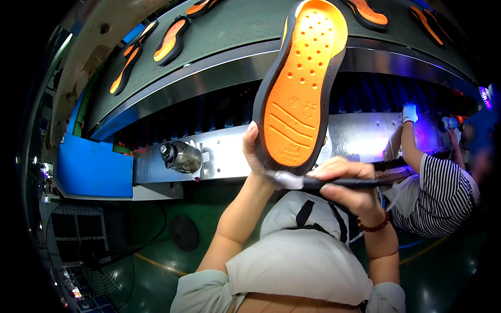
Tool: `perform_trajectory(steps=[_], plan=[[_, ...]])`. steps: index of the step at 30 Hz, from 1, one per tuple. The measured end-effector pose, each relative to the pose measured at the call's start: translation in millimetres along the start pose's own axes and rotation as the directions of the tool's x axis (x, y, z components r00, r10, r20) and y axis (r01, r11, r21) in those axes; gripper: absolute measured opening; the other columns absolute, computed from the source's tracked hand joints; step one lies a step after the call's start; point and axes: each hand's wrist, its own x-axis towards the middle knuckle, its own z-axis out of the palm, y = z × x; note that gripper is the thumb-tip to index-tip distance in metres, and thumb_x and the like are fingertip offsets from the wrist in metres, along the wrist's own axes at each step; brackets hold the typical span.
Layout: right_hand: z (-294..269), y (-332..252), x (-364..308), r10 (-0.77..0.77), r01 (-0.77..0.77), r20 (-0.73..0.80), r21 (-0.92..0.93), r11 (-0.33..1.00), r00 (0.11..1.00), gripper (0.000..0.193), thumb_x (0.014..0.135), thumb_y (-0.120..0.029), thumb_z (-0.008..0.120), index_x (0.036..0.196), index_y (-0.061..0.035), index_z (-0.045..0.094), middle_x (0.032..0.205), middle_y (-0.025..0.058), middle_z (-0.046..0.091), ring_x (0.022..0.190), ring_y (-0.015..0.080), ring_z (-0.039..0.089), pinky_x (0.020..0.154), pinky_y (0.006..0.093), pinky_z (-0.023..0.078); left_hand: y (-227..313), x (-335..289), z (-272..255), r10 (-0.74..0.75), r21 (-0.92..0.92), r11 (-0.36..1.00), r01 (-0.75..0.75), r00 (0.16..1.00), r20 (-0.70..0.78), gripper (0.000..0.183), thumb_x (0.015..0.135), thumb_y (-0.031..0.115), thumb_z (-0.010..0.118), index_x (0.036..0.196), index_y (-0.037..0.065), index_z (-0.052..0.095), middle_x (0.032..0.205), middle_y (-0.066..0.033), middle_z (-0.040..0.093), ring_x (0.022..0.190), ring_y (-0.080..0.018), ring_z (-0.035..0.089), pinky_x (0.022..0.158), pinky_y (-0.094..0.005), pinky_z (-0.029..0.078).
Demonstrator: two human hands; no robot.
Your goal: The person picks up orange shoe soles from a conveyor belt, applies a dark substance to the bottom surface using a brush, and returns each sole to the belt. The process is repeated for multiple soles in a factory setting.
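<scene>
Lengthwise near-vert. sole (pixel 297 86), dotted end up, in L hand (pixel 253 151); brush (pixel 311 183) in R hand (pixel 356 170)

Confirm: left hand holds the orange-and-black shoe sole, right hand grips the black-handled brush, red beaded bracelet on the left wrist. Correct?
Not quite: the head view shows the red beaded bracelet on the right wrist. The left hand does hold the orange-and-black shoe sole, and the right hand grips the black-handled brush.

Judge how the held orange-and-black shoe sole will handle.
The shoe sole probably won't flop: it shows no sag in the left hand. It's likely light, since that hand alone seems to support it. It seems unlikely to roll, given its long, flattish shape.
</scene>
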Motion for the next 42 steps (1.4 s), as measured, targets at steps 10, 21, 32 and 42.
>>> perform_trajectory(steps=[10,21,32,42], plan=[[-18.7,-10.6,17.2,-0.025,0.041,0.071,-0.229,0.972,0.997,0.017,0.068,0.004,0.065,0.085,0.0006,0.063,0.085,0.0119,0.063,0.081,0.0185,0.060,0.073,0.0265,0.046,14.3,7.9,8.7,0.035,-0.034,0.999,-0.035,0.999,-0.017,0.038,0.078,0.029,0.051,0.104,0.001,0.049,0.102,-0.0155,0.056,0.090,-0.0242,0.058,0.080,-0.0347,0.048],[-12.9,-12.4,14.6,-0.035,0.075,0.146,-0.275,0.959,0.989,0.015,0.069,0.002,0.064,0.084,0.0010,0.063,0.082,0.0113,0.063,0.076,0.0180,0.060,0.070,0.0253,0.046,19.4,5.9,20.8,-0.012,0.051,0.999,0.006,0.993,0.116,0.037,0.077,0.027,0.050,0.102,-0.001,0.050,0.099,-0.0155,0.057,0.089,-0.0252,0.058,0.080,-0.0356,0.047],[-46.3,-36.7,32.3,0.169,0.097,0.655,-0.350,0.932,0.737,0.019,0.069,0.002,0.066,0.087,-0.0007,0.063,0.088,0.0130,0.065,0.084,0.0234,0.063,0.075,0.0302,0.050,20.6,0.7,48.9,-0.596,0.272,0.739,0.617,0.786,-0.164,0.041,0.077,0.025,0.053,0.109,-0.001,0.050,0.101,-0.0170,0.057,0.088,-0.0237,0.058,0.078,-0.0330,0.048],[-63.3,-40.6,38.0,0.292,0.107,0.699,-0.467,0.878,0.653,0.017,0.070,-0.002,0.063,0.087,-0.0018,0.062,0.083,0.0115,0.064,0.076,0.0241,0.062,0.069,0.0288,0.048,28.2,-12.1,53.1,-0.655,0.301,0.581,0.756,0.654,-0.378,0.044,0.076,0.024,0.057,0.112,0.000,0.050,0.102,-0.0157,0.058,0.087,-0.0229,0.058,0.081,-0.0307,0.047]])
